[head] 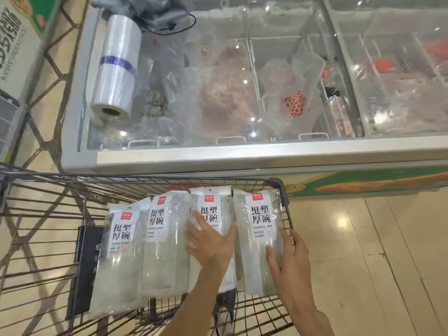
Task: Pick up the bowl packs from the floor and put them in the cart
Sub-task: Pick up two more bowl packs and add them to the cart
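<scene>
Four bowl packs (167, 241) lie side by side in the wire cart (43, 238). Left hand (211, 241) rests flat, fingers spread, on the third pack (213, 209). Right hand (288, 260) grasps the rightmost pack (259, 229) at its right edge, against the cart's side.

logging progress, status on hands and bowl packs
Left hand flat on third bowl pack; right hand gripping fourth pack. Four packs in cart. Nothing in the way.
</scene>
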`<state>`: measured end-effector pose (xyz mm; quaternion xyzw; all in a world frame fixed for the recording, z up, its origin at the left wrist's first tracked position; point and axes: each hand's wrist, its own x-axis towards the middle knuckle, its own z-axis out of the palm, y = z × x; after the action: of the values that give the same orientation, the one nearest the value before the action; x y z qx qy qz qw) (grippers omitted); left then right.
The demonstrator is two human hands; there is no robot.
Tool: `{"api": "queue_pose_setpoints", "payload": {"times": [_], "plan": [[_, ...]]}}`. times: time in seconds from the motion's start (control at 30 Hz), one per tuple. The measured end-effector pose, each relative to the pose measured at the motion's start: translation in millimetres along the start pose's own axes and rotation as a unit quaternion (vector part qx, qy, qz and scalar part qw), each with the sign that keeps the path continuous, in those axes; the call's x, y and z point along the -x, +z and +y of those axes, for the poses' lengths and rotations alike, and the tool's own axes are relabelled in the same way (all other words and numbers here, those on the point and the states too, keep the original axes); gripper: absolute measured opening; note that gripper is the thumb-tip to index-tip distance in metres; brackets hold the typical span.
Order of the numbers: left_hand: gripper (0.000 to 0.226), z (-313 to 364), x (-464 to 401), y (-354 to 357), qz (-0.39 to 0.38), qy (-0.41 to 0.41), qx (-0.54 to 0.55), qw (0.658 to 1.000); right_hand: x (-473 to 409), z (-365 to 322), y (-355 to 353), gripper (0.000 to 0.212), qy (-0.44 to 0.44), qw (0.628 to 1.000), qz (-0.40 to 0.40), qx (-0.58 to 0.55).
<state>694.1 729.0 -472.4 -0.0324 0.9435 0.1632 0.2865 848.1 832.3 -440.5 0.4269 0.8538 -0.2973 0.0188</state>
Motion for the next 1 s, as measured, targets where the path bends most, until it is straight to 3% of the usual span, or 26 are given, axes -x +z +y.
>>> {"api": "queue_pose_setpoints", "payload": {"times": [0.2, 0.37, 0.53, 0.67, 0.77, 1.0], "plan": [[0.083, -26.4, 21.0, -73.9, 0.039, 0.23, -0.139, 0.963, -12.8, -40.0, -34.6, 0.057, -0.085, 0.993, 0.008, 0.087], [0.076, -53.2, 35.5, -180.0, 0.11, 0.302, -0.203, 0.925, -18.6, -125.8, -67.9, 0.065, -0.214, 0.96, -0.009, 0.178], [0.082, -98.6, 47.8, -295.4, 0.148, 0.278, -0.228, 0.921, -5.0, -249.9, -81.9, 0.072, -0.338, 0.91, -0.033, 0.238], [0.083, -159.6, 62.2, -394.1, 0.223, 0.235, -0.197, 0.925, 20.2, -357.2, -78.9, 0.076, -0.433, 0.868, -0.047, 0.24], [0.081, -224.1, 67.6, -459.5, 0.307, 0.212, -0.157, 0.915, 45.9, -438.2, -69.1, 0.085, -0.466, 0.85, -0.042, 0.243], [0.081, -385.5, 38.4, -570.2, 0.32, 0.194, -0.153, 0.915, 121.8, -602.1, -8.0, 0.078, -0.52, 0.819, -0.031, 0.24]]}}
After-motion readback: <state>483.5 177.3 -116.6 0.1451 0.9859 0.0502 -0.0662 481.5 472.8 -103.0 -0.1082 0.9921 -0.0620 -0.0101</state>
